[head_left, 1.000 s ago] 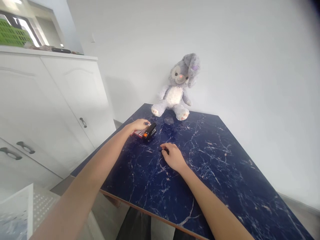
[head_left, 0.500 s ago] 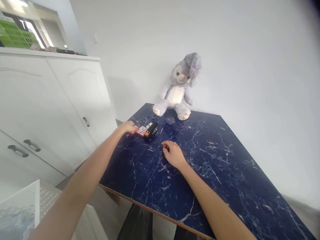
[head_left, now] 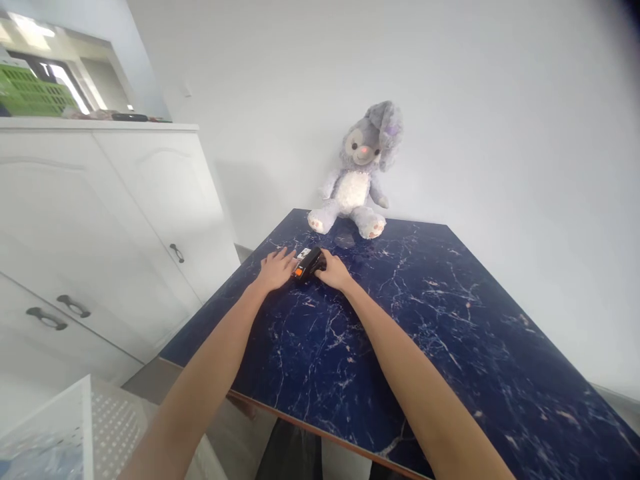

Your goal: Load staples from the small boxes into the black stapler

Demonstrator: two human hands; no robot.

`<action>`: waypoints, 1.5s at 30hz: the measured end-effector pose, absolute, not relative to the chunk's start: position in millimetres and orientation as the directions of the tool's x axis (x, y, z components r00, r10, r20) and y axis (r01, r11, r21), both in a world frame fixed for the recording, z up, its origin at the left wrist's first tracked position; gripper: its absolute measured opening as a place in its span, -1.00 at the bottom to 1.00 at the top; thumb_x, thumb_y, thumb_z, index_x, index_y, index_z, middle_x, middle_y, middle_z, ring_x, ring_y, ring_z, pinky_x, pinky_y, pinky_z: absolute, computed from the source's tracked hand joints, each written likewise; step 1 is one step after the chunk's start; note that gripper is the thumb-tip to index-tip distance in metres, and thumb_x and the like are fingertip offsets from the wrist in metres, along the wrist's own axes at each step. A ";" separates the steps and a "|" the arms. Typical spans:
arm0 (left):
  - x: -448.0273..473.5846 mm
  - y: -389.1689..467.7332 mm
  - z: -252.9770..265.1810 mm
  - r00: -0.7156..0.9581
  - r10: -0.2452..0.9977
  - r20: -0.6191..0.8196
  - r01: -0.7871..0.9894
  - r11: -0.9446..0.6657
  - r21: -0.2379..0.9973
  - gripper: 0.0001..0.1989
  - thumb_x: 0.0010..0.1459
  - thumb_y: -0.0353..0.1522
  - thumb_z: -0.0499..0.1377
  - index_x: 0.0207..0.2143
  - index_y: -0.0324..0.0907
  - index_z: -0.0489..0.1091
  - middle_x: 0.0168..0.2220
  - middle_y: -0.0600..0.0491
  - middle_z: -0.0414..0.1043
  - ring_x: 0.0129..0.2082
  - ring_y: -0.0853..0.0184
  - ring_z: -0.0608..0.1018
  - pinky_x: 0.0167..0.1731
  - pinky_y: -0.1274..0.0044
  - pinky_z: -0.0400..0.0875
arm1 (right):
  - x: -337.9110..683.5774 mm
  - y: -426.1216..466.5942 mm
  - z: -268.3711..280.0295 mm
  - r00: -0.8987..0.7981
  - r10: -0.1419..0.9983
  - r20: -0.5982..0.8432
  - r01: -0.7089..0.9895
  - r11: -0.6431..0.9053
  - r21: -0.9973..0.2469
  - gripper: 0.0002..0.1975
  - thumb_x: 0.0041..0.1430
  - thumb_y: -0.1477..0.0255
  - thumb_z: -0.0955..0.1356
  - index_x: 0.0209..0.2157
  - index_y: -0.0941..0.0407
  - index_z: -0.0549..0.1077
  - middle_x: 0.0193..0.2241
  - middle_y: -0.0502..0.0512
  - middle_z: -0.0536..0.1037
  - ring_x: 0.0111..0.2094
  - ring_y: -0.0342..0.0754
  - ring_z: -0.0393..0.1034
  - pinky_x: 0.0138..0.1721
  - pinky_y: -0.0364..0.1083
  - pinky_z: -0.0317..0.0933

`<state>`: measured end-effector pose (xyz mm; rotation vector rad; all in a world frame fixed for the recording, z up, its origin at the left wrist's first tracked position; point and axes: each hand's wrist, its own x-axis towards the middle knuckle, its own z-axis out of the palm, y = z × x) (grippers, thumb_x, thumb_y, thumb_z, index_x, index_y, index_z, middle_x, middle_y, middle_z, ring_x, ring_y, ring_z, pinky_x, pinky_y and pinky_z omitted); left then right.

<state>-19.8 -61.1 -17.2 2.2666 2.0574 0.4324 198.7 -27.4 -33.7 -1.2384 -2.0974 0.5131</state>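
Observation:
My left hand [head_left: 277,270] lies on the table with its fingers stretched and spread, over the small red and white boxes beside the stapler. Its fingertips reach the stapler's left side, and most of the boxes are hidden under it. A black stapler [head_left: 311,262] with an orange patch at its near end sits between my two hands. My right hand [head_left: 334,271] is curled against the stapler's right side, thumb on the near side and fingers on the far side. A white card or box [head_left: 303,253] with a dark print shows behind the left fingers.
The dark blue marbled table [head_left: 400,320] stands against a white wall. A grey plush rabbit [head_left: 354,190] sits at its back edge. To the left are white cabinets [head_left: 165,193], with a green basket [head_left: 30,91] on top. A white perforated basket [head_left: 87,427] is at lower left.
My left hand has moved right along the boxes to the stapler and spread its fingers. My right hand has gone forward from the bare table to the stapler's right side.

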 end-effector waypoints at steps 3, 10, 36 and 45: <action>-15.0 -52.5 -18.0 0.231 0.959 0.166 0.952 -0.258 0.167 -0.47 0.39 -0.10 -0.20 0.35 0.16 0.11 0.43 0.09 -0.05 0.36 -0.04 0.07 0.25 0.08 -0.04 | 203.0 -30.0 -33.5 -0.338 0.866 0.368 0.614 0.499 -0.611 -0.40 -0.02 0.50 0.38 0.13 0.14 0.34 -0.11 0.14 0.57 -0.12 0.03 0.43 0.02 -0.02 0.26; -3.5 -42.5 -7.5 0.411 0.899 0.150 0.884 -0.433 0.177 -0.47 0.40 -0.12 -0.19 0.38 0.19 -0.02 0.44 0.08 -0.10 0.35 0.00 0.11 0.24 0.13 -0.01 | 246.3 -43.1 -27.1 -0.427 0.823 0.374 0.599 0.568 -0.565 -0.81 0.01 0.39 0.40 -0.28 0.12 0.44 -0.30 0.03 0.53 -0.27 -0.04 0.39 -0.13 -0.07 0.24; 124.9 -176.6 15.1 0.823 0.484 0.298 0.349 -0.844 0.407 -0.57 0.22 -0.27 0.17 0.14 -0.08 0.38 0.17 -0.10 0.38 0.14 0.09 0.39 0.14 0.25 0.25 | 409.8 -140.8 -11.5 -0.202 0.948 0.244 0.689 0.315 -0.652 -0.73 0.10 0.20 0.39 -0.46 0.09 0.34 -0.50 -0.08 0.48 -0.44 -0.10 0.34 -0.36 -0.13 0.13; 108.1 -95.4 -2.0 0.482 0.851 0.208 0.503 -0.463 0.729 -0.58 0.34 -0.15 0.00 0.09 -0.11 0.44 0.08 -0.02 0.50 0.05 0.15 0.51 0.10 0.30 0.31 | 374.3 -143.6 -25.4 -0.189 0.930 0.316 0.569 0.366 -0.736 -0.90 0.18 0.35 0.39 -0.27 0.05 0.51 -0.31 0.00 0.62 -0.27 -0.02 0.52 -0.15 -0.04 0.36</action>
